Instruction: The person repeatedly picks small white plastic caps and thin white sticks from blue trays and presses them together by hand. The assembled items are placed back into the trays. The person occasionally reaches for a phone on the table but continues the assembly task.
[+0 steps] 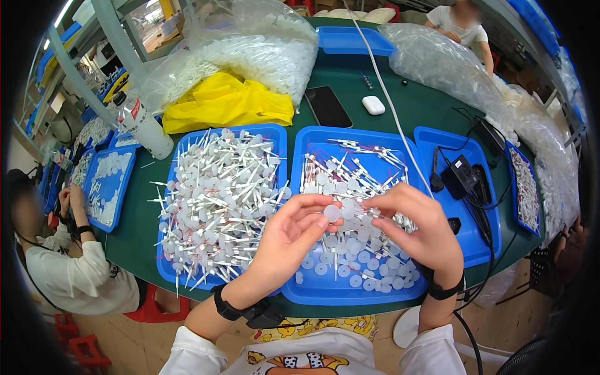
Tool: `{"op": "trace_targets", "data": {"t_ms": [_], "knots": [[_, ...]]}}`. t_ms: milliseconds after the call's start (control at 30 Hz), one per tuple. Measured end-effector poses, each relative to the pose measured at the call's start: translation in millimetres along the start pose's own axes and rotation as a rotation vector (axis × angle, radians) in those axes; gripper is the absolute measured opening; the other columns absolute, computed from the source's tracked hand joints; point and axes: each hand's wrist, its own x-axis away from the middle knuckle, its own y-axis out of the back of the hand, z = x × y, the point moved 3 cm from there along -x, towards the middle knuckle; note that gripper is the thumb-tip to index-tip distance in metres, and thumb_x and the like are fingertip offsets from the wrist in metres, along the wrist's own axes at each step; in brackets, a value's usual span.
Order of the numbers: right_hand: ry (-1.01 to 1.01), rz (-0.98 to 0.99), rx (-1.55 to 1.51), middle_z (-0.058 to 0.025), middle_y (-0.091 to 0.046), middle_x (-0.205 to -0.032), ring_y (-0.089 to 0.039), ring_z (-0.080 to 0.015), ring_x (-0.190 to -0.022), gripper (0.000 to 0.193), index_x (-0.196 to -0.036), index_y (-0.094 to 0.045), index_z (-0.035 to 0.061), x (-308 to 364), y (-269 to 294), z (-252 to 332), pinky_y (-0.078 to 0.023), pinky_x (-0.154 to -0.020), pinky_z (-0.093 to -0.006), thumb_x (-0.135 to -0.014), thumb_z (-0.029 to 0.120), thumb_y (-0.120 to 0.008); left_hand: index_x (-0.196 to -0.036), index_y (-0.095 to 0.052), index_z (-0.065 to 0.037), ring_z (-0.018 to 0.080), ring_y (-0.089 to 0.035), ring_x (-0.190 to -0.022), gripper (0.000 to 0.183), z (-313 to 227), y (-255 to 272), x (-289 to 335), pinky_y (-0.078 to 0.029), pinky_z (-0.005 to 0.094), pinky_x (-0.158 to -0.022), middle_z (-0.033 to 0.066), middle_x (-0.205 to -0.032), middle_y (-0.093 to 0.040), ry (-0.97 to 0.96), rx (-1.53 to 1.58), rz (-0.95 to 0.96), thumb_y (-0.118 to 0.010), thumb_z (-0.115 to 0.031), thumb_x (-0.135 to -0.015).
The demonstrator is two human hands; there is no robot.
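Pinched between the thumb and fingers of my left hand (292, 234) is a round translucent white disc (332, 214). My right hand (417, 224) is just to its right, thumb and fingertips drawn together; what they grip, perhaps a thin white stick, is too small to make out. Both hands are above the middle blue tray (350, 296), which holds thin white sticks with reddish wires (359, 152) and loose white discs (392, 270). A left blue tray (167, 267) is heaped with white sticks bearing discs (215, 200).
A right blue tray (459, 253) holds black adapters (460, 175) and cables. Behind are a yellow bag (231, 103), a bottle (142, 128), a phone (329, 107), a white case (374, 105) and big clear bags (437, 59). A white cable crosses the table. Co-workers sit left and far right.
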Motion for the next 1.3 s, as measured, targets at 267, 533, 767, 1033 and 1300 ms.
{"op": "trace_targets", "data": {"t_ms": [267, 533, 767, 1033, 1300], "knots": [[0.029, 0.100, -0.018, -0.0095, -0.052, -0.091, -0.056, -0.0233, -0.078, 0.039, -0.121, -0.068, 0.0057, 2.8, -9.3, 6.6, -0.048, -0.068, -0.0326, -0.085, -0.009, -0.062, -0.131, -0.050, 0.002, 0.0177, -0.063, -0.115, 0.031, -1.6, -1.2, 1.2, -0.049, 0.0317, -0.101, 0.0115, -0.129, -0.060, -0.009, -0.013, 0.007, -0.056, -0.007, -0.102], [0.021, 0.128, -0.035, -0.0104, -0.052, -0.092, -0.057, -0.0257, -0.079, 0.038, -0.120, -0.069, 0.0072, 4.1, -13.5, 3.5, -0.048, -0.070, -0.0340, -0.086, -0.008, -0.062, -0.129, -0.051, 0.004, 0.0172, -0.062, -0.115, 0.030, -1.6, -1.3, 2.3, -0.049, 0.0319, -0.101, 0.0111, -0.128, -0.060, -0.054, -0.043, 0.010, -0.057, -0.004, -0.101], [0.037, 0.085, -0.015, -0.0091, -0.052, -0.091, -0.057, -0.0223, -0.079, 0.037, -0.117, -0.071, 0.0063, 4.0, -14.3, -0.1, -0.046, -0.067, -0.0313, -0.083, -0.009, -0.064, -0.128, -0.052, 0.005, 0.0171, -0.061, -0.115, 0.030, -4.2, -3.1, 2.6, -0.049, 0.0316, -0.102, 0.0122, -0.128, -0.059, -0.065, -0.059, 0.000, -0.059, -0.001, -0.099], [0.051, 0.034, 0.021, -0.0083, -0.052, -0.090, -0.056, -0.0211, -0.079, 0.037, -0.114, -0.072, 0.0060, 4.5, -13.7, 0.3, -0.046, -0.066, -0.0300, -0.082, -0.011, -0.065, -0.128, -0.053, 0.004, 0.0168, -0.063, -0.113, 0.030, -3.0, -4.3, 3.2, -0.049, 0.0309, -0.101, 0.0113, -0.119, -0.063, 0.002, -0.062, 0.016, -0.059, -0.002, -0.099], [0.051, 0.028, 0.024, -0.0084, -0.052, -0.091, -0.056, -0.0210, -0.079, 0.037, -0.114, -0.072, 0.0060, 3.6, -14.5, 1.5, -0.046, -0.066, -0.0300, -0.081, -0.010, -0.066, -0.126, -0.054, 0.004, 0.0215, -0.066, -0.110, 0.028, -1.8, -2.3, 3.5, -0.052, 0.0347, -0.097, 0.0147, -0.122, -0.064, -0.007, -0.095, -0.024, -0.057, -0.005, -0.101]]}}
